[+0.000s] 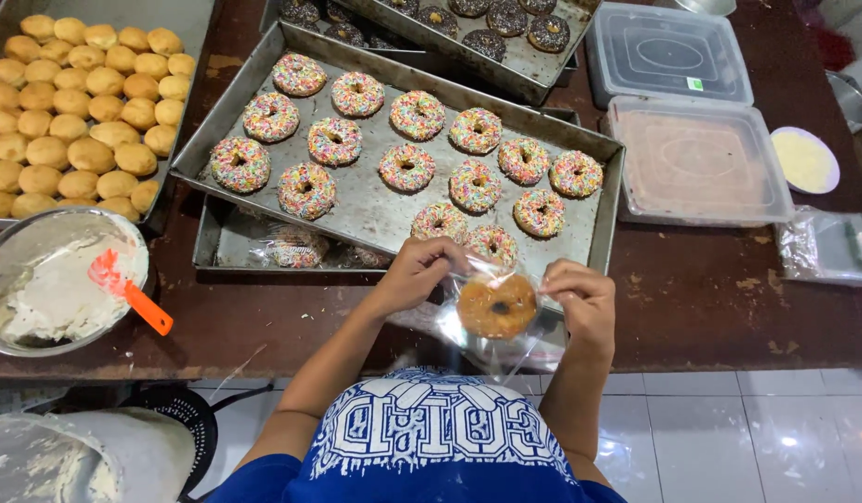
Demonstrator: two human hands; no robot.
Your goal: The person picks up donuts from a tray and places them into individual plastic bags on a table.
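My left hand (416, 272) and my right hand (580, 300) both pinch the top of a clear plastic bag (505, 346) at the table's near edge. Inside the bag sits one doughnut (496, 305), seen from its plain brown underside. Just beyond my hands lies a metal tray (356, 207) with several doughnuts topped with coloured sprinkles (406, 166); two of them sit right by my fingers.
A tray of plain round buns (81, 102) is at the far left. A steel bowl of white cream (49, 284) holds an orange spatula (133, 300). Chocolate doughnuts (491, 42) sit at the back. Two lidded plastic boxes (696, 158) and a small white dish (805, 160) stand right.
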